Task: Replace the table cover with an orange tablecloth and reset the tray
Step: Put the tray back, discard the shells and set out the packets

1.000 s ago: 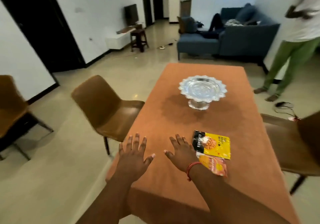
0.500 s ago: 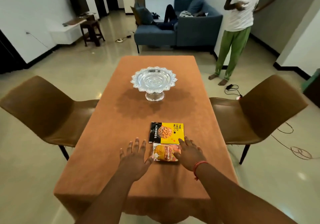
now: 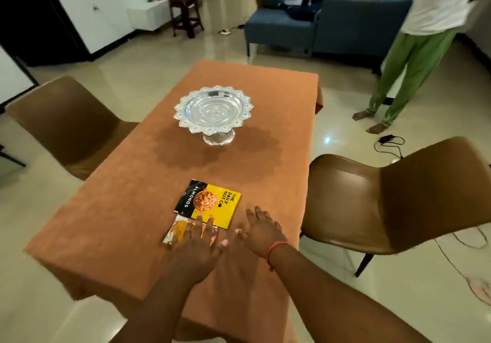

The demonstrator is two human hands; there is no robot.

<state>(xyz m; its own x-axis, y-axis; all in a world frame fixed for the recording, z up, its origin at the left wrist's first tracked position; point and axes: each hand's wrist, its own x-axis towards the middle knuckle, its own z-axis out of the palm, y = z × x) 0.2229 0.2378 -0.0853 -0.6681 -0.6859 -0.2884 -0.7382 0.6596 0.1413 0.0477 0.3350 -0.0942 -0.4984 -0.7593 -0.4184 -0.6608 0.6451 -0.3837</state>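
Already laid: orange tablecloth point(image 3: 127, 199) covering table. Silver scalloped pedestal tray point(image 3: 214, 109) upright at centre, empty. Yellow-black almond packet point(image 3: 210, 202) flat near edge; smaller orange snack packet point(image 3: 177, 231) just nearer, partly under left hand point(image 3: 196, 247), fingers spread flat, gripping nothing. Right hand point(image 3: 261, 232) flat on cloth beside packets, fingers straight. Likely step: return packets to tray. Advice: pinch packet edges, lift without dragging cloth, set inside rim.

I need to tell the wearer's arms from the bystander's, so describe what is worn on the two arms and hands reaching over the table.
Both forearms are bare, with no sleeves in view and no gloves. The right hand has a thin red-orange thread band around its wrist, with a short loose end hanging down. The left hand and its wrist show no band, watch or ring.
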